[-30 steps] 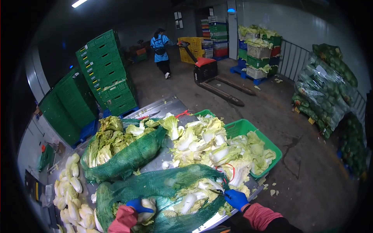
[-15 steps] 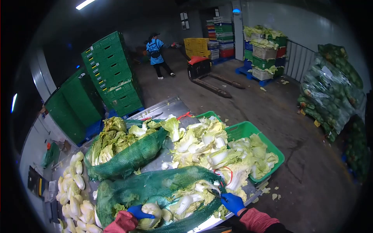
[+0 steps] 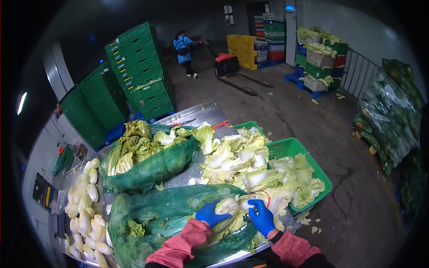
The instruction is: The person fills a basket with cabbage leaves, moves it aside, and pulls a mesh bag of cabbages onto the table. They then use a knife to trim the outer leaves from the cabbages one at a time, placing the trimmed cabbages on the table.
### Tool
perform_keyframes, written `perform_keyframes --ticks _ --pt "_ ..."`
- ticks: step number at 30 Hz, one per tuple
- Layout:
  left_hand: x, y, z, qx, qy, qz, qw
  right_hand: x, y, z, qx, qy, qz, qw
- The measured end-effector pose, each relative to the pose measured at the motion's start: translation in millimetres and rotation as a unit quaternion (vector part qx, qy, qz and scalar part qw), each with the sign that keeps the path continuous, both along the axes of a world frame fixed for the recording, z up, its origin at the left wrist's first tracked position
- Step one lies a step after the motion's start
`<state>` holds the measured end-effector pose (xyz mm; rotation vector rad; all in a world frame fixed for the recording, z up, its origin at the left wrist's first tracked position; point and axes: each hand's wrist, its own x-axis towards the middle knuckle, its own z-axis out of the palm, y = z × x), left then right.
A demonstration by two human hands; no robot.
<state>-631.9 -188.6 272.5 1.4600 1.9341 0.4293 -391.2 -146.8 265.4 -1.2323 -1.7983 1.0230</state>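
My left hand (image 3: 212,214), in a blue glove, grips a pale cabbage head (image 3: 227,207) at the front of the metal table (image 3: 203,111). Just right of it, my right hand (image 3: 262,216), also gloved in blue, has its fingers curled together; a small dark bit shows at the fingertips, too little to name. Beneath and around the left hand lies an open green mesh bag (image 3: 174,203) with leaves inside. Loose cabbage leaves (image 3: 232,156) are heaped just beyond both hands.
Another mesh bag (image 3: 154,167) of cabbages lies behind. Trimmed heads (image 3: 85,210) are piled at left. A green crate (image 3: 319,172) of leaves stands at right. Beyond are stacked crates (image 3: 140,67), a pallet jack (image 3: 226,67) and a person in blue (image 3: 183,48).
My left hand has moved right and forward with a cabbage head, close to my right hand. The blade seen at my right hand no longer shows clearly. The view has shifted; the distant person has turned.
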Motion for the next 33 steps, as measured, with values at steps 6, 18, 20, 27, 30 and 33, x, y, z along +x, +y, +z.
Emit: perform_keyframes --ticks 6,18,20,27,30,33 --pt "-3.1 -18.4 -20.6 0.092 -0.017 -0.033 0.995 -2.3 12.5 -65.8 -0.084 -0.02 0.114 0.99" --pt "-23.6 -29.6 -38.7 0.05 -0.186 0.066 0.979 -18.5 18.6 -20.6 -0.031 -0.186 0.171 0.967" --pt "-23.3 -27.5 -37.8 0.047 -0.167 0.06 0.983 -26.4 16.4 -15.4 0.012 -0.175 0.186 0.967" --pt "-25.7 -22.8 -62.0 0.105 -0.113 0.027 0.988 -37.8 23.8 -77.5 0.052 -0.317 0.222 0.921" --pt "-20.5 -3.9 -21.5 0.031 -0.219 -0.014 0.975 -43.0 34.4 -124.6 0.075 -0.312 0.223 0.92" --pt "-6.5 -33.1 -21.3 0.14 -0.053 -0.006 0.989 -58.7 42.4 -118.3 0.037 -0.291 0.204 0.934"
